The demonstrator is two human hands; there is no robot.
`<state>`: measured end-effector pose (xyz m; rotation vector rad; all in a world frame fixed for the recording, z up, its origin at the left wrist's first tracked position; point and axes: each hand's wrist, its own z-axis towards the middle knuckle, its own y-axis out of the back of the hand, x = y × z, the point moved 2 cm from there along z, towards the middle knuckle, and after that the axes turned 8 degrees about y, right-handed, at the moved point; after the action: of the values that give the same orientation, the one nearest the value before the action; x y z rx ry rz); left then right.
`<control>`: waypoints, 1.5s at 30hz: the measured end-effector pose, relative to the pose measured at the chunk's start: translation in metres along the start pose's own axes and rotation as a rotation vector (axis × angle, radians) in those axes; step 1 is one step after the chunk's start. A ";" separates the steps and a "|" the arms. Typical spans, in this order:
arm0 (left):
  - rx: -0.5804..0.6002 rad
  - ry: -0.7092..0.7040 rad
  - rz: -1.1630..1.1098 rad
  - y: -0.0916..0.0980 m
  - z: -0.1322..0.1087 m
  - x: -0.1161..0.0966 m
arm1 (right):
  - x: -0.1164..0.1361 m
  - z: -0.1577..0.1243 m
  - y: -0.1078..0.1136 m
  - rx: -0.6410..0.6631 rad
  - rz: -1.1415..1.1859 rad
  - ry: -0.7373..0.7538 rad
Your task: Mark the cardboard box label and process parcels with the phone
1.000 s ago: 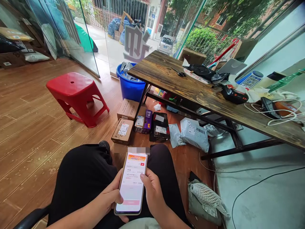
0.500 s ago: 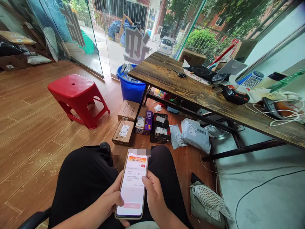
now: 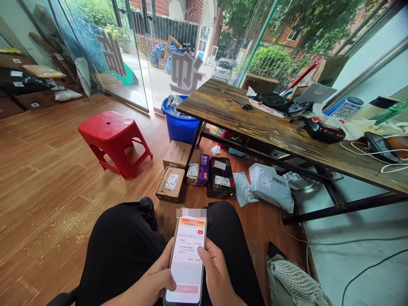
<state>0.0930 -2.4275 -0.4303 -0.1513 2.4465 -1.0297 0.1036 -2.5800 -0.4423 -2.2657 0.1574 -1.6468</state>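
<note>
Between both hands, low over my lap, a smartphone [image 3: 187,265] is held upright with its screen lit. The screen shows a mostly white page with an orange banner at the top and a pink button near the bottom. My left hand [image 3: 162,272] grips the phone's left edge, its thumb over the lower left of the screen by the pink button. My right hand [image 3: 215,267] holds the right edge, its thumb resting at the upper right side of the screen. The fingers behind the phone are hidden.
Several parcels, among them a brown box [image 3: 170,183], a black box [image 3: 221,177] and a grey mailer bag [image 3: 270,186], lie on the floor ahead. A red stool [image 3: 111,136] stands left; a blue bin [image 3: 181,127] is beside the wooden table [image 3: 229,108], which holds scissors [image 3: 245,105].
The whole view has shifted, so the phone, hands and room sit lower and further right in the picture. Both hands keep their hold on the phone, and its page looks the same.
</note>
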 end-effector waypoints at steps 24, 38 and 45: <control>-0.065 0.010 -0.017 -0.005 -0.002 -0.002 | 0.005 0.002 -0.003 -0.010 -0.015 -0.001; 0.005 -0.062 -0.035 -0.011 -0.002 -0.006 | -0.005 0.002 0.001 -0.023 -0.021 0.029; -0.044 -0.055 -0.053 -0.012 -0.002 -0.006 | -0.006 0.000 -0.001 -0.057 -0.014 0.033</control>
<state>0.0960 -2.4330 -0.4186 -0.2571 2.4282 -0.9810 0.1014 -2.5776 -0.4476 -2.2871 0.1992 -1.7080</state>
